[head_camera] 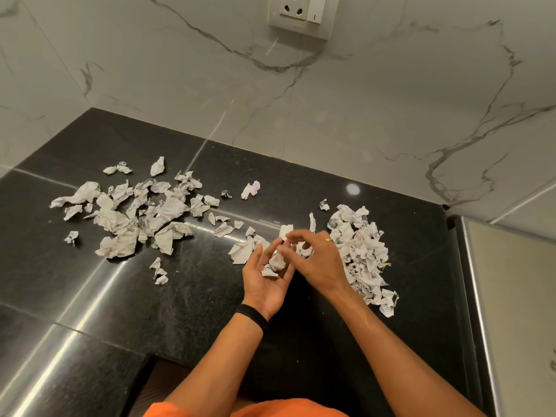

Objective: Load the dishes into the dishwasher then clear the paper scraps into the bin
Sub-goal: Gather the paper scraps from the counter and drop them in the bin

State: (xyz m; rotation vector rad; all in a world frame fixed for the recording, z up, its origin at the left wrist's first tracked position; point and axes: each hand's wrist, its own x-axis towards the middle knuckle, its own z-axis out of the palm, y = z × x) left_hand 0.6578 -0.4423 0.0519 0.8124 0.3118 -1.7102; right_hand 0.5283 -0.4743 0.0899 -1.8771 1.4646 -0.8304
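- The countertop is polished black stone, finely speckled, with straight seams between its slabs and long streaks of reflected light
- Paper scraps lie on it in two heaps, well apart: the left heap is loose and spread out, made of larger torn pieces, creased and crumpled, white with faint grey print
- The right heap is denser and narrower, made of smaller, tightly crinkled bits that run toward the counter's front edge
- Stray scraps dot the stone between the heaps, and a few small curls sit alone in front of the left heap
- The left hand is turned palm up above the counter, its fingers loosely curled round a crumpled wad of scraps that rests in the palm; a black wristband circles the wrist
- The right hand arches over it, palm down, with its bent fingertips at the wad; I cannot tell whether they pinch any paper; a thin gold ring sits on one finger
- Behind, the wall is glossy white marble-look tile with grey veins, and carries a square white socket
- At the right, beside the counter, stands a pale flat panel with a brushed metal edge
- An orange garment shows at the bottom edge
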